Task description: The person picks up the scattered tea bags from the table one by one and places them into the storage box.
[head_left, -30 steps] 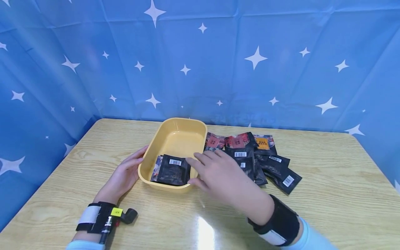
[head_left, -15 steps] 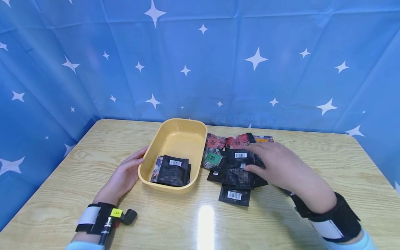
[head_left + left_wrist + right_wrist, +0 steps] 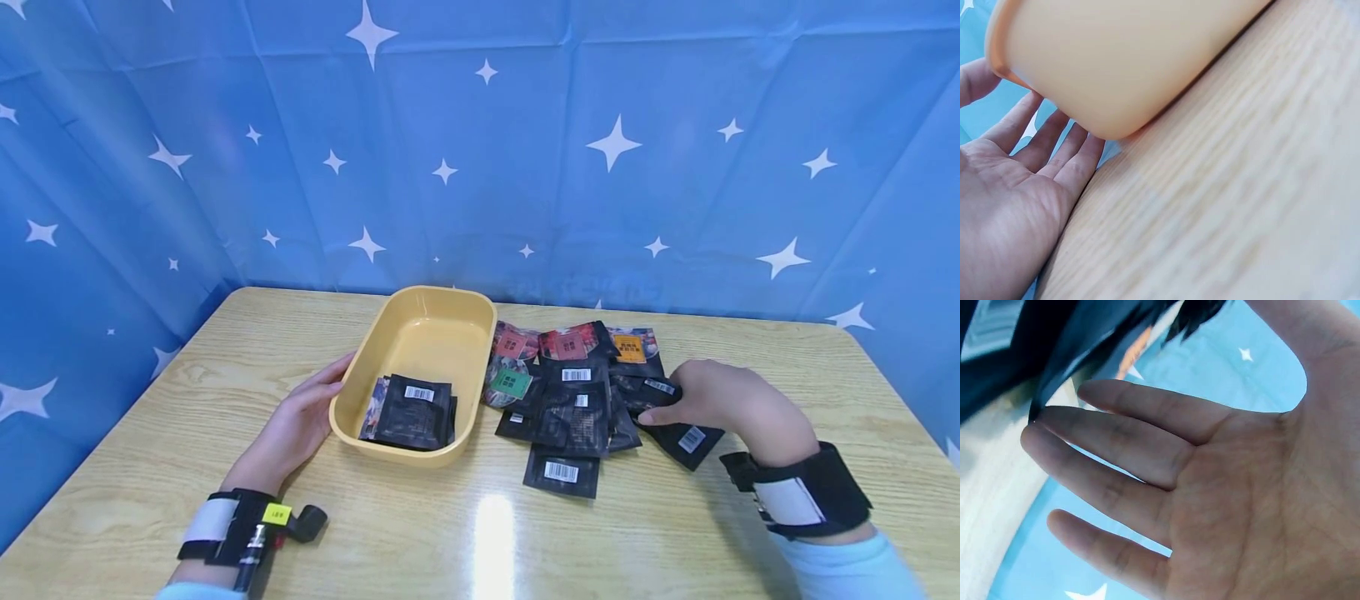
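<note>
In the head view my left hand (image 3: 303, 417) rests at the left side of a yellow plastic tray (image 3: 450, 333). Its extended fingertips touch the tray's outer wall (image 3: 1129, 56) in the left wrist view. Inside the tray's near end lie several sachets (image 3: 412, 412), the top one black with a barcode. My right hand (image 3: 727, 404) is over the right end of a sachet pile, pinching a black sachet (image 3: 652, 392) between thumb and fingers. In the right wrist view the fingers (image 3: 1116, 434) reach to the dark sachet's edge; the thumb tip is hidden.
Right of the tray lie several overlapping sachets (image 3: 577, 417), some with red, green or orange labels. One black sachet (image 3: 690, 442) lies below my right hand. A blue star-patterned cloth (image 3: 480, 167) stands behind the wooden table (image 3: 375, 533).
My right hand has moved right from the tray's near right edge, across the pile, to the sachet at its right end. My left hand and the tray have stayed put.
</note>
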`<state>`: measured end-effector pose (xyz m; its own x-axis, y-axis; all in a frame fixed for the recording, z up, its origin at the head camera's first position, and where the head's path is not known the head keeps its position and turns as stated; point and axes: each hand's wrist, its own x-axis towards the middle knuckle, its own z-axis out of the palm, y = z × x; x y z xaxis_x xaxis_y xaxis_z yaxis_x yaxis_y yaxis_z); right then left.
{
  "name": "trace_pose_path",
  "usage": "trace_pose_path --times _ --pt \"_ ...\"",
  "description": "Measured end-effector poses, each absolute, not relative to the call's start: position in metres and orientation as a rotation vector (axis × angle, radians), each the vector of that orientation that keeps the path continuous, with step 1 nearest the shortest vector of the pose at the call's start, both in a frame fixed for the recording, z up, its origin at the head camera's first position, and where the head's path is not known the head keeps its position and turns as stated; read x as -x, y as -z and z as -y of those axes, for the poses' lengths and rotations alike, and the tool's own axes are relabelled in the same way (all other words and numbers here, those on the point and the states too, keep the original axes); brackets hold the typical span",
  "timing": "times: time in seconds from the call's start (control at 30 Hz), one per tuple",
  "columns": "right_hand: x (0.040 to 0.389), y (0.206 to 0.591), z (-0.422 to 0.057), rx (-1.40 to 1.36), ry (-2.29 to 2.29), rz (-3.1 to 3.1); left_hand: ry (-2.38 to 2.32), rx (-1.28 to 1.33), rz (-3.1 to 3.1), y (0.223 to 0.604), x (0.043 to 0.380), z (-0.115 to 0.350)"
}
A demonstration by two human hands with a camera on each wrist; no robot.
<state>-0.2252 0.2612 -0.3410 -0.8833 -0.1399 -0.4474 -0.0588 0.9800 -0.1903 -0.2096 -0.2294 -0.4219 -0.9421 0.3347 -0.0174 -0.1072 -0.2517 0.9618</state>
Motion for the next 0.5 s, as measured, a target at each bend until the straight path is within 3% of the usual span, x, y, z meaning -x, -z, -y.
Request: trace_pose_path --times 0.5 --pt "0.2233 0.3339 -0.2626 0.205 0.179 -2.664 -2.269 -0.258 -1.72 0.4227 0.2113 0.23"
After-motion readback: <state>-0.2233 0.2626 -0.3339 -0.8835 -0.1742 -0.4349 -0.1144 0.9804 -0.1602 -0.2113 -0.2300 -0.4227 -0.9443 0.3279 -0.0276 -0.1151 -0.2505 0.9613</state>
